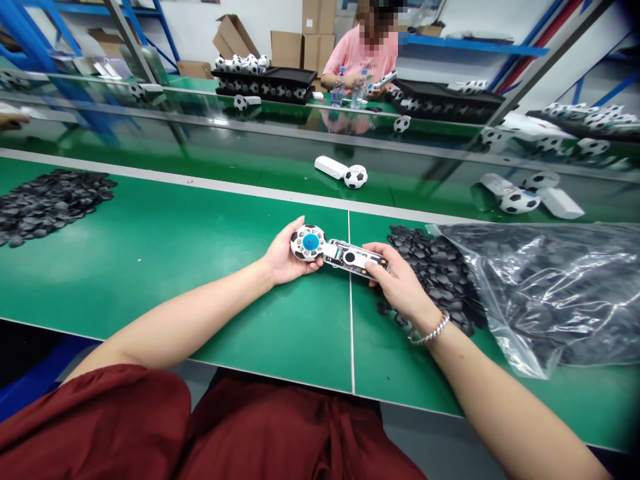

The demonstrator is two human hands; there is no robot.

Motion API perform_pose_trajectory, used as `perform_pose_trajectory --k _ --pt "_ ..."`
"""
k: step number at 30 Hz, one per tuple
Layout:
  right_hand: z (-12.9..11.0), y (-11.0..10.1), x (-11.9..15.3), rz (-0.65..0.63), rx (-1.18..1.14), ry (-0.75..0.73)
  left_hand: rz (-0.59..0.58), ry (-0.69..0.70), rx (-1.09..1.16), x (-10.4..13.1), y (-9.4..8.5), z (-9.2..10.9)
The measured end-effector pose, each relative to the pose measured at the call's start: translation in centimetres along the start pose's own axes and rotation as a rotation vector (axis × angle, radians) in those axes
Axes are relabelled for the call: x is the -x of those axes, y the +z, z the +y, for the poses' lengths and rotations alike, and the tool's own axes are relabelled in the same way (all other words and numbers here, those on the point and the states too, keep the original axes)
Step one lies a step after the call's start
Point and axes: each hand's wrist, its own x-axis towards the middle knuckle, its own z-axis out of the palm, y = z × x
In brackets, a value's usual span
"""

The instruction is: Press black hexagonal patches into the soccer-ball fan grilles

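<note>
A handheld fan (pixel 311 242) with a football-patterned head and a blue round centre lies across both my hands, above the green bench. My left hand (pixel 284 259) cups the head from the left and below, fingers curled round it. At the handle (pixel 346 258), my right hand (pixel 400 283) grips the far end, thumb on top. That handle shows its dark and white inner parts, with a black round piece in the middle. Just beyond my right hand spreads a heap of small black pieces (pixel 435 260), partly hidden by the hand and wrist.
A clear plastic bag (pixel 570 293) of dark pieces lies at right; another black heap (pixel 50 203) at left. Across the bench edge, white football fans (pixel 355 177) lie on the shiny green strip. Opposite, a co-worker in pink (pixel 367 53) sits near black trays (pixel 265 83) and bottles.
</note>
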Motion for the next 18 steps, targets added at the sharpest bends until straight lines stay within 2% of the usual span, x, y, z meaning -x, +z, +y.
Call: perform_pose_trajectory --k 18 --pt "0.23 -0.05 -0.01 0.009 0.009 -0.015 0.025 -0.004 0.015 0.05 0.08 -0.04"
